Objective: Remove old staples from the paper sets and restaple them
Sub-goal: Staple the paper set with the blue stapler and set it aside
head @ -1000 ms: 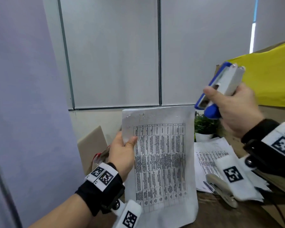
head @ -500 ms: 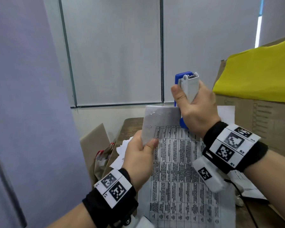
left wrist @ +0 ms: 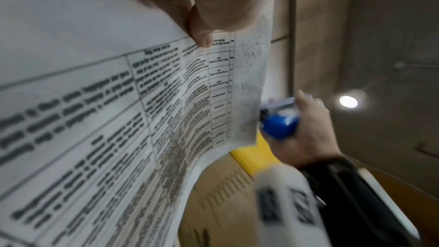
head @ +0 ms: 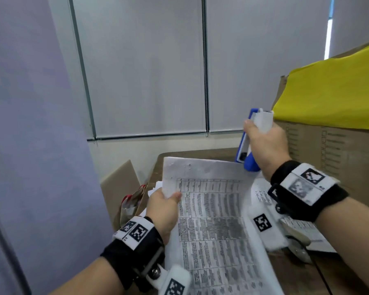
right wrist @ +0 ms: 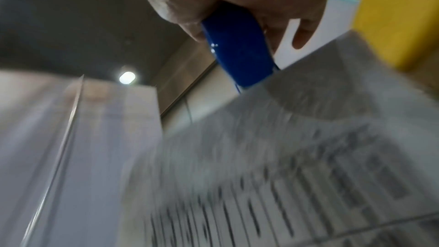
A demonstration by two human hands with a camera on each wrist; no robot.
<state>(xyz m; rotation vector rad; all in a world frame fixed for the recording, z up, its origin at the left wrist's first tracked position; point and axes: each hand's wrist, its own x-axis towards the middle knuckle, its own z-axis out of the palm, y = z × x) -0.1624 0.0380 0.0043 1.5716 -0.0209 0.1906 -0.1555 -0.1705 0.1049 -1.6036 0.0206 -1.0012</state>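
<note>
A paper set [head: 213, 220] printed with a table is held up above the desk. My left hand [head: 164, 206] pinches its upper left edge, thumb on the front [left wrist: 200, 33]. My right hand [head: 264, 143] grips a blue and white stapler [head: 250, 141] upright, just past the sheet's top right corner. In the left wrist view the stapler [left wrist: 280, 121] sits right beside the paper's [left wrist: 142, 119] far edge. In the right wrist view the blue stapler body [right wrist: 237, 48] points down at the blurred paper [right wrist: 297, 157]; contact is unclear.
More printed sheets [head: 264, 194] lie on the brown desk [head: 296, 271] under my right wrist, with a grey metal tool [head: 298, 243] on them. A cardboard box [head: 337, 158] topped with yellow material [head: 332, 94] stands at right. A paper bag [head: 130, 201] sits left of the desk.
The paper set has tilted lower and flatter. My right hand first brought the stapler in from the right to the sheet's top edge, then shifted it to the top right corner.
</note>
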